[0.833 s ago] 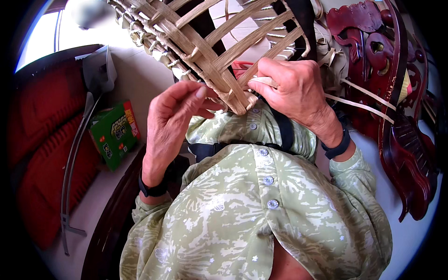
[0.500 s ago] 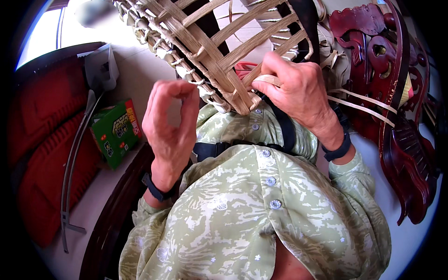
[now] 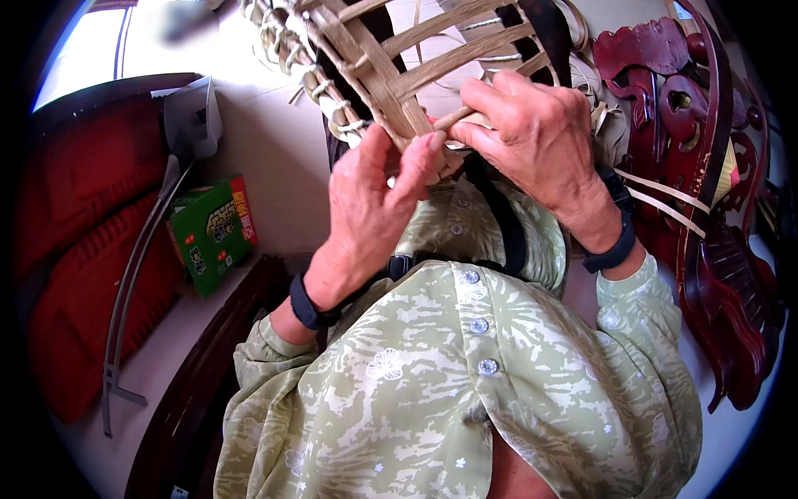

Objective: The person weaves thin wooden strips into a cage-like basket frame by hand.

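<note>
Both hands work one woven basket (image 3: 399,58), held against the chest. Left hand (image 3: 370,208) pinches a strip at its rim; right hand (image 3: 536,133) clamps the weave. Rim lashing looks partly complete, strips (image 3: 665,195) remaining loose.

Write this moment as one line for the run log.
left hand: pinching strip at basket edge | right hand: gripping basket | green box: on floor

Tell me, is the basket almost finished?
Not yet. The open-weave bamboo strip basket has a bound rim and crossed strips already woven. Both hands, left hand and right hand, pinch a strip near its edge. Loose pale strips lie unwoven beside the dark red carved wooden chair.
</note>
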Action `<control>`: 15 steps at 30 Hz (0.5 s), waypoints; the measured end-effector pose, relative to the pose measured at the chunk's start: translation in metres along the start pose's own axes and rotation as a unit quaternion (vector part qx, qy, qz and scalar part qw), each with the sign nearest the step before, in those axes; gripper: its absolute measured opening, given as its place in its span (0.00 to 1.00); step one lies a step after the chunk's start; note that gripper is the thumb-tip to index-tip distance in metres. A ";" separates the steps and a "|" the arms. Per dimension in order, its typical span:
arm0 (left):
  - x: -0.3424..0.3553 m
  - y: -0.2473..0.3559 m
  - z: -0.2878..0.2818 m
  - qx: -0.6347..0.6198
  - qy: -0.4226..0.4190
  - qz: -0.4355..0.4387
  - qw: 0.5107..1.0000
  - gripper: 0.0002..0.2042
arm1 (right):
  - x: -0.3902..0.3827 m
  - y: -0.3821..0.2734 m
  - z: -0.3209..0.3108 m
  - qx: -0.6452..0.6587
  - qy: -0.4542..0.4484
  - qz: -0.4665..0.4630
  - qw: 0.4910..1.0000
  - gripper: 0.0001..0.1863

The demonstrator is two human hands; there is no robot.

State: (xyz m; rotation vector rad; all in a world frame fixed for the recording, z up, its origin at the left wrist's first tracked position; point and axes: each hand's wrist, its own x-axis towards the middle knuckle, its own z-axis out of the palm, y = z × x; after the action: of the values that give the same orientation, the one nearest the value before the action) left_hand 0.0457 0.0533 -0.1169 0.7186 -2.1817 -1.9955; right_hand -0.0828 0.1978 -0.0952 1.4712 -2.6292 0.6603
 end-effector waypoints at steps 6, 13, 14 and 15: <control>0.013 0.009 -0.022 0.014 -0.087 0.008 0.996 0.10 | -0.001 -0.004 -0.003 -0.030 0.010 -0.006 0.999 0.16; 0.023 0.038 -0.037 -0.037 -0.205 -0.059 0.976 0.18 | -0.003 -0.022 -0.019 -0.042 0.074 -0.010 0.996 0.16; 0.026 0.028 -0.038 0.001 -0.216 -0.012 0.976 0.19 | -0.006 -0.025 -0.019 -0.039 0.074 0.000 0.996 0.17; 0.028 0.023 -0.038 0.038 -0.225 0.035 0.973 0.20 | -0.009 -0.029 -0.016 -0.033 0.062 0.033 0.997 0.17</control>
State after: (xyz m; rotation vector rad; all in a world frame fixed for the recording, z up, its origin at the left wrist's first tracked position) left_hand 0.0287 0.0075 -0.0959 0.1983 -2.4872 -2.2219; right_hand -0.0565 0.1985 -0.0737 1.2890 -2.5882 0.6402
